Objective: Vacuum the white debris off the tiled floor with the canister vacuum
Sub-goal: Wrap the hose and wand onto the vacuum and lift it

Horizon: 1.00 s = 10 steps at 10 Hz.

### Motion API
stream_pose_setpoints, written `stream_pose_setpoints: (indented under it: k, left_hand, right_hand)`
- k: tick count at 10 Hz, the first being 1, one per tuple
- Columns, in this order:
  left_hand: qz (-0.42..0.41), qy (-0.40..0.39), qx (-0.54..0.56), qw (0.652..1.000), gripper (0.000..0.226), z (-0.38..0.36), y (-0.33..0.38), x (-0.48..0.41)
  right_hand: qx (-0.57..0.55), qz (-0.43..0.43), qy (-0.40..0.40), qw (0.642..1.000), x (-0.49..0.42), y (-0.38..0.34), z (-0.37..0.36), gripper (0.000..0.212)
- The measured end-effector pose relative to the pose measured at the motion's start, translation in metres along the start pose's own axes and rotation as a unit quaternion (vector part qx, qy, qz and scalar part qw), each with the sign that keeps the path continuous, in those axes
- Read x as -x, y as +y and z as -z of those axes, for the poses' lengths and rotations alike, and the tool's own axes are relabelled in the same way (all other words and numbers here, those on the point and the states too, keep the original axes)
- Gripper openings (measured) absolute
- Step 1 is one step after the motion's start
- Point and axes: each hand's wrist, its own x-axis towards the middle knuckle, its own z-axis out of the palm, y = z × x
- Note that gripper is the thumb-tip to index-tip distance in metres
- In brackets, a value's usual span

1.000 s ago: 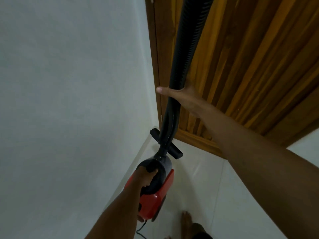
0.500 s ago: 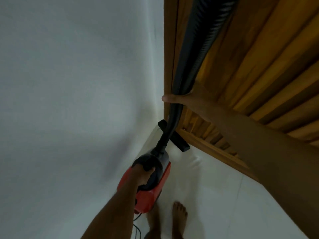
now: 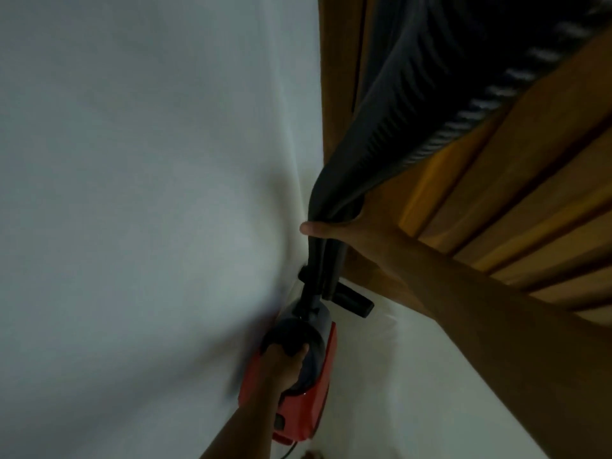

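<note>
A red and black canister vacuum (image 3: 308, 405) hangs low beside the white wall, carried by its black top handle, which my left hand (image 3: 284, 356) grips. A thick ribbed black hose (image 3: 390, 127) runs from the upper right down to the canister's front. My right hand (image 3: 334, 231) grips the hose and wand together at mid height, thumb pointing left. The black floor nozzle (image 3: 354, 301) sits just above the canister, near the door's bottom edge. The floor is white tile (image 3: 414, 385); no debris shows on it.
A plain white wall (image 3: 149, 193) fills the left half, very close to the canister. A wooden slatted door (image 3: 496, 193) and its frame (image 3: 334, 77) fill the upper right. A toe (image 3: 311, 454) and a thin cord (image 3: 288, 453) show at the bottom edge.
The view has shifted right and closer to the wall and door corner. The canister and hose have moved with both hands; the feet have nearly left the frame.
</note>
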Motion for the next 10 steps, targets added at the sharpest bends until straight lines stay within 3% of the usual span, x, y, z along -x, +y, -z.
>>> stream_pose_setpoints:
  k: [2,3,4,5,7,8,9,10]
  left_hand:
    - [0.002,-0.022,0.059,0.998,0.088,0.007,0.044,-0.027]
    - [0.013,-0.033,0.083,0.996,0.097,-0.019,0.039,-0.084]
    - [-0.019,-0.081,0.038,0.996,0.062,-0.002,0.076,-0.047]
    - [-0.038,-0.069,-0.011,0.997,0.053,-0.001,0.093,-0.047]
    - [-0.108,-0.046,-0.079,0.99,0.052,0.017,0.108,-0.043]
    - [-0.132,-0.01,-0.092,0.987,0.046,0.033,0.115,-0.033]
    - [-0.135,-0.004,-0.083,0.987,0.043,0.044,0.119,-0.011]
    - [-0.152,-0.009,-0.082,0.985,0.043,0.062,0.134,0.035]
  right_hand:
    - [-0.023,-0.002,0.033,0.999,-0.047,0.043,-0.011,0.106]
    - [-0.045,-0.024,0.034,0.998,-0.065,0.062,-0.018,0.086]
    - [-0.037,-0.03,0.022,0.999,-0.077,0.086,-0.025,0.073]
    - [-0.043,-0.022,0.058,0.997,-0.084,0.1,-0.035,0.082]
    - [-0.022,-0.031,0.078,0.996,-0.088,0.101,-0.034,0.087]
    - [-0.004,-0.054,0.084,0.995,-0.081,0.099,-0.033,0.078]
    - [0.003,-0.074,0.08,0.994,-0.064,0.097,-0.028,0.038]
    - [0.002,-0.122,0.076,0.99,-0.022,0.081,-0.005,0.042]
